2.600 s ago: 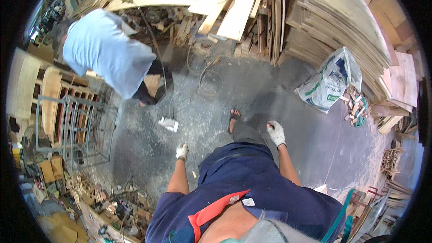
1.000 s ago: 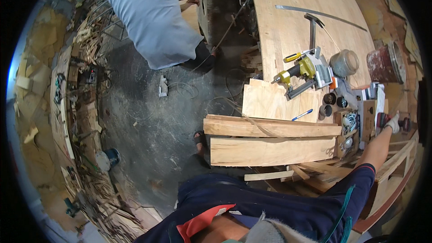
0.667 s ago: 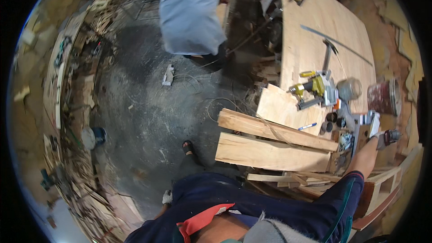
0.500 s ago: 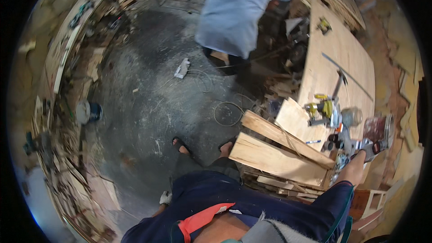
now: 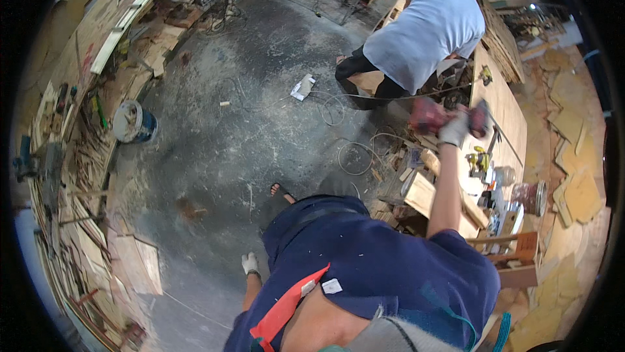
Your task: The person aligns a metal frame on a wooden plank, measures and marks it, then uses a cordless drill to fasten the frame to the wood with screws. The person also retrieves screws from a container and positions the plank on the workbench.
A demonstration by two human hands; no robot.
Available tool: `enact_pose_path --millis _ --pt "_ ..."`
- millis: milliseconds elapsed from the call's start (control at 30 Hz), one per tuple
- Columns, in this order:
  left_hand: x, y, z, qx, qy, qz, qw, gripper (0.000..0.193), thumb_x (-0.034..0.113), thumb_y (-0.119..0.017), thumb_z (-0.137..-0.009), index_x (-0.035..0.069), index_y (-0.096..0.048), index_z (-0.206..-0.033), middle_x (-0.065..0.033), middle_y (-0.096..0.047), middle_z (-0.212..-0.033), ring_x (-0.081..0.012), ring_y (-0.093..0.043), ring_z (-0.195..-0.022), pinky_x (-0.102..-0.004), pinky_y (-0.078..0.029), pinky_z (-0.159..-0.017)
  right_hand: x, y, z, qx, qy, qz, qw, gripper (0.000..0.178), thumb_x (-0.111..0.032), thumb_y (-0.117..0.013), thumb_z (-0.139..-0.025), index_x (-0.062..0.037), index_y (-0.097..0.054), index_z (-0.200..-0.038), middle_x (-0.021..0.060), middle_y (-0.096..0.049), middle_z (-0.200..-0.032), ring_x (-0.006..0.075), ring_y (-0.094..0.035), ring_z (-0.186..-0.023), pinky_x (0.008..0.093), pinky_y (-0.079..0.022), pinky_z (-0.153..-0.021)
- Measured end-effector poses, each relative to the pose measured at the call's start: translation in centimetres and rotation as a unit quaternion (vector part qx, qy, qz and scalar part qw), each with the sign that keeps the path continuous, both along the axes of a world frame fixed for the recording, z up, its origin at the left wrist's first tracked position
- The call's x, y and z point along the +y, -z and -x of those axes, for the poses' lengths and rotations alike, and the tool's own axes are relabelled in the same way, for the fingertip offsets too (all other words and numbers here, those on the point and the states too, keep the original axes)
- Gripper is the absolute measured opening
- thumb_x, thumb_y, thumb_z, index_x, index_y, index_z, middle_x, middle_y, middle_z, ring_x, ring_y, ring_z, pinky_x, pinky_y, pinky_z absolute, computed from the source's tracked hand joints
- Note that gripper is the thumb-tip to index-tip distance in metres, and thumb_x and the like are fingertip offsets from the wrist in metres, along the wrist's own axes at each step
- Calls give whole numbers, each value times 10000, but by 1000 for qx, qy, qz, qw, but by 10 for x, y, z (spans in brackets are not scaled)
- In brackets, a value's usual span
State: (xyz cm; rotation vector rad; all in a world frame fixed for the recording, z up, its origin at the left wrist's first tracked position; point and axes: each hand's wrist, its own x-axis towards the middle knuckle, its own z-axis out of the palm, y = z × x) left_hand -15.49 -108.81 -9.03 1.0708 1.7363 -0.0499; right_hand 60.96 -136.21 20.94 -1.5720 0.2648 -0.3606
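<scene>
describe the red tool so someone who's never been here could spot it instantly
At the picture's right is a big pale wooden board; a stooping co-worker in light blue is beside it. Near them, the wearer's gloved right hand grips the motion-blurred red tool. Unlike the yellow-green tools lying there, it is red and held aloft.

Scuffed matt floor, smooth wood panel at right
Right glove is matt cloth; the blurred red drill seems plastic.

Blue-and-white bucket beside wood scraps, co-worker stooping
</scene>
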Motion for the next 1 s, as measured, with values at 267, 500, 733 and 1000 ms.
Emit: enact_pose_path --millis 267,500,733,1000 --pt "196 35 -60 -128 -48 -118 984 524 270 -576 -952 -57 -503 -1355 -178 -626 -1197 -240 -624 -978 -351 -516 -819 362 64 199 135 -285 -174 933 126 -138 -705 -865 -134 -584 -829 6 -571 -624 145 -555 -539 311 -440 -526" --pt "299 7 -26 -29 68 -122 990 541 332 -551 -973 -57 -518 -1348 -242 -632 -1230 -329 -633 -1050 -406 -487 -919 533 104 251 173 -411 -77 892 163 -125 -719 -875 -68 -652 -1013 16 -632 -755 133 -601 -612 291 -481 -569" --pt "414 -37 49 50 85 -55 994 536 339 -547 -977 -58 -529 -1336 -240 -637 -1224 -327 -633 -1053 -404 -485 -925 697 93 272 116 -464 172 861 375 -375 -730 -881 -89 -678 -1117 84 -693 -975 244 -659 -887 386 -531 -769" --pt "618 -31 57 42 132 -39 990 531 348 -543 -981 -59 -543 -1322 -238 -644 -1216 -325 -634 -1056 -402 -482 -931 842 81 305 198 -497 219 816 527 -537 -684 -878 -130 -667 -1213 136 -684 -1112 322 -648 -975 416 -525 -831"
